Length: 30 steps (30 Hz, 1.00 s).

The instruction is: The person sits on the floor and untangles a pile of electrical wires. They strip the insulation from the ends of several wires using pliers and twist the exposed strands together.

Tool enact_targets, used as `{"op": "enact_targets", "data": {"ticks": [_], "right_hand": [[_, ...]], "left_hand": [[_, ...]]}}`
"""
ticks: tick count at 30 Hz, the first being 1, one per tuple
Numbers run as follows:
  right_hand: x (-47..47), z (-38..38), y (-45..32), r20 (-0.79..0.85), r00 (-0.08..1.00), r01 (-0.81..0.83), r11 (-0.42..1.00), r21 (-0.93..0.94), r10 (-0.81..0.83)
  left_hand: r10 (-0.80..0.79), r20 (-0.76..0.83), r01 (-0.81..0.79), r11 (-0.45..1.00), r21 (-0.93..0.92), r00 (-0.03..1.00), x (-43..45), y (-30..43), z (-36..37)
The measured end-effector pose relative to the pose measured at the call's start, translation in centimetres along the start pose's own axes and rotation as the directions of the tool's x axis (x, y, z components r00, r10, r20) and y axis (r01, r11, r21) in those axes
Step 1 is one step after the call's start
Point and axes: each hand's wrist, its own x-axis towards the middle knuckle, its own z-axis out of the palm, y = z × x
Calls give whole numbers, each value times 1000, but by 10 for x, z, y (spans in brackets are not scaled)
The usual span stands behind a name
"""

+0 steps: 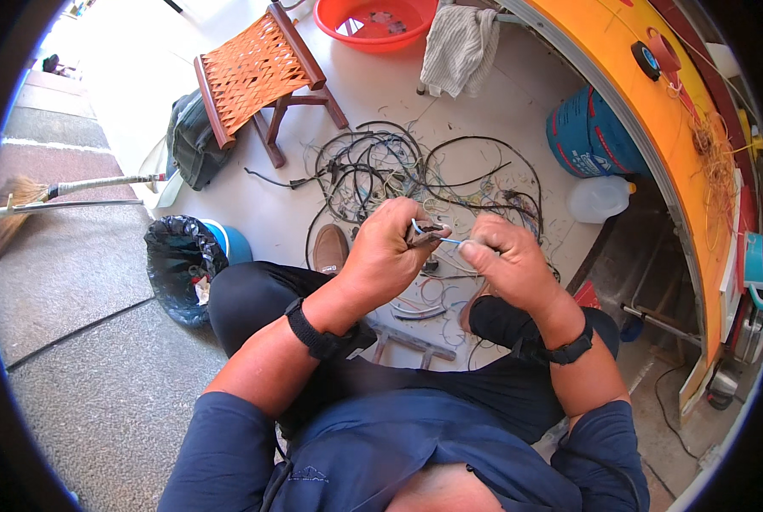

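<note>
My left hand (389, 238) is closed around a small dark tool (427, 234); the fingers hide much of it, and its exact kind is unclear. A thin blue insulated wire (450, 240) runs from this tool to my right hand (508, 256), which pinches it between thumb and fingers. Its other end curls up light blue by my left thumb. Beneath both hands, a tangle of black cables (372, 166) lies on the pale floor among scattered wire scraps (442, 294).
A folding stool (256, 70) with an orange woven seat stands ahead left. To the left is a blue bin (234, 243) with a black liner. A red basin (375, 25), blue bucket (589, 137), plastic jug (599, 198) and orange-topped table (618, 57) surround the cables.
</note>
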Motion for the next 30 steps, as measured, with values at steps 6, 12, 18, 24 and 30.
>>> {"op": "enact_targets", "data": {"ticks": [6,12,18,24,30], "right_hand": [[5,9,-14,-123,988,151,718,680,-92],[5,12,-29,66,994,-103,599,794,83],[-7,9,-28,58,984,-141,550,823,166],[-15,6,-16,-256,965,114,963,246,-49],[-17,-5,-12,-292,931,87,642,762,221]], "left_hand": [[-305,219,348,917,-195,927,0,11,9],[-289,417,468,770,-434,862,-8,8,24],[-308,337,398,884,-245,890,-18,18,28],[-288,303,337,933,-123,908,-19,20,15],[-566,196,572,625,-531,801,-4,-7,-3]]}}
